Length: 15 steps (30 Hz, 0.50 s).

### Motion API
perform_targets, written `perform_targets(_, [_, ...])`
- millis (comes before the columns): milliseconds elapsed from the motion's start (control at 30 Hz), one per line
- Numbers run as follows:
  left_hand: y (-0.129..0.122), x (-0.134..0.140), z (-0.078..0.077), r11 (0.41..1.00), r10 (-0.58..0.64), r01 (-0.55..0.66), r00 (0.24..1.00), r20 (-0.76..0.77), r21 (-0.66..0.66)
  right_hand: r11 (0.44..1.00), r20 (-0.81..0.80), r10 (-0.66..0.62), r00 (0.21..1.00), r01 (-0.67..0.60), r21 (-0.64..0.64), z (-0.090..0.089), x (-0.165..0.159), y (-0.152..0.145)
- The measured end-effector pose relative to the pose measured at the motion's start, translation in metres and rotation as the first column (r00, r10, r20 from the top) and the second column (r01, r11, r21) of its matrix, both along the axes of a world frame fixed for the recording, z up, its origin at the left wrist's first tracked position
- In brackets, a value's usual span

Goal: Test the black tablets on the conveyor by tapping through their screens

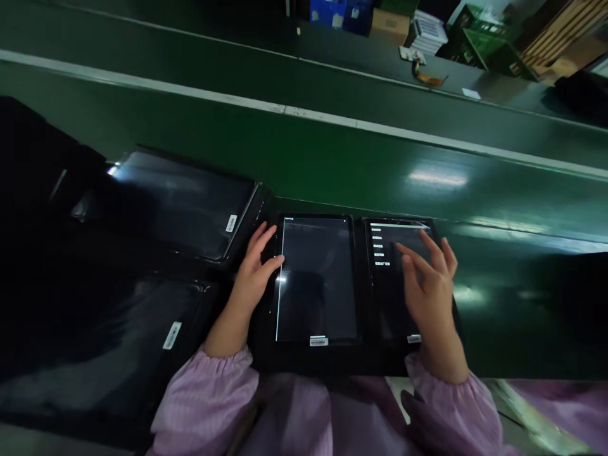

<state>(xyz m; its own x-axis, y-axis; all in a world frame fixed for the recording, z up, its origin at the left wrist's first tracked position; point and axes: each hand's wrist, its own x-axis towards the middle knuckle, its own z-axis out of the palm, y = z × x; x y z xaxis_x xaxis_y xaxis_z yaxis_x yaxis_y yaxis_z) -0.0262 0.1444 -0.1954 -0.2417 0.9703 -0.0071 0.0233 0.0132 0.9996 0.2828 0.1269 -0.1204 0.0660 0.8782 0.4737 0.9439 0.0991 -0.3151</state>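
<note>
Two black tablets lie side by side at the near edge of the green bench. My left hand (pixel 254 275) rests at the left edge of the middle tablet (pixel 316 285), thumb and fingers spread along its frame. That screen is dark, with a bright line down its left side and a white label at the bottom. Above the right tablet (pixel 389 304) hovers my right hand (pixel 430 285), index finger stretched toward the screen and the other fingers apart. The screen there shows a short list of white text lines. Whether the fingertip touches the glass I cannot tell.
More dark tablets with white labels lie to the left, one farther back (pixel 185 202) and one nearer (pixel 118 342). Across the bench, a cardboard box (pixel 389 25), a stack of white items (pixel 427 33), a green crate (pixel 484 47) and an orange-brown strip (pixel 429 77) sit.
</note>
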Motion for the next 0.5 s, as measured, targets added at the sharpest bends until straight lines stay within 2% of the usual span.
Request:
perform_targets(167, [0.022,0.003,0.004,0.996,0.028,-0.030,0.999,0.031,0.084,0.983,-0.058,-0.182,0.982,0.180,-0.041,0.008,0.042,-0.008])
perform_targets(300, [0.039,0.003,0.005,0.998,-0.004,0.003,1.000,0.015,0.065,0.922,-0.151,-0.381,0.912,0.362,-0.140,0.004,0.073,-0.018])
perform_targets(400, [0.043,0.003,0.004,0.999,0.002,0.001,0.999,-0.054,0.054,0.864,-0.197,-0.490,0.849,0.443,-0.241,0.000,0.081,-0.025])
perform_targets(500, [0.043,0.001,0.004,0.999,-0.016,0.017,0.999,-0.046,0.032,0.841,-0.220,-0.522,0.824,0.454,-0.295,0.000,0.078,-0.029])
